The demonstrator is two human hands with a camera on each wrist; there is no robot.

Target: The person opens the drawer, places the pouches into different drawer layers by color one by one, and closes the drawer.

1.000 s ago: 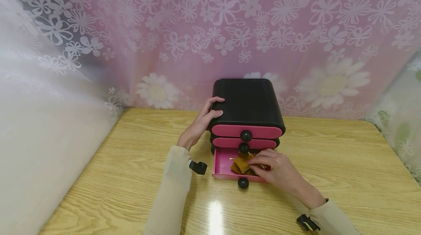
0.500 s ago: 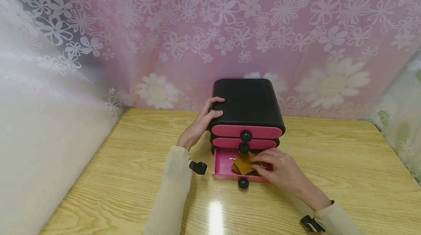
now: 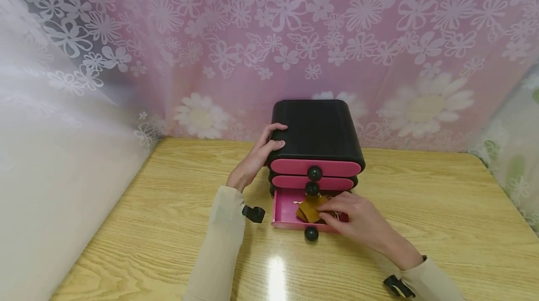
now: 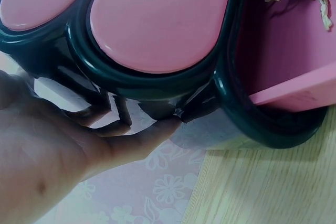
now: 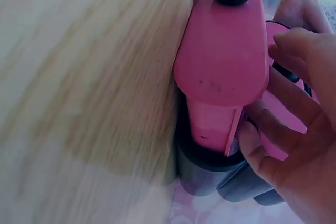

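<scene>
A black mini drawer chest point(image 3: 316, 128) with pink drawer fronts stands on the table, its bottom drawer point(image 3: 284, 212) pulled out. In that drawer lies a mustard-coloured drawstring pouch point(image 3: 310, 209); its pale cord ends point(image 4: 323, 6) show in the left wrist view. My right hand point(image 3: 360, 219) reaches over the drawer's right side, thumb and fingertips pinching the pouch's right part. Something dark red beside the pouch is mostly hidden under this hand. My left hand point(image 3: 254, 156) rests against the chest's left side, with fingertips on its top edge and others along the side wall point(image 4: 126, 132).
The two upper drawers, the top one point(image 3: 290, 167) and the middle one point(image 3: 290, 182), are pushed in, with round black knobs. A knob point(image 3: 311, 234) sticks out from the open drawer's front. Behind the wooden table point(image 3: 168, 245) hangs a pink flowered curtain point(image 3: 236, 57).
My right hand shifted slightly right off the pouch, then came back left onto it. The pouch lies a little flatter now. My left hand has stayed on the chest.
</scene>
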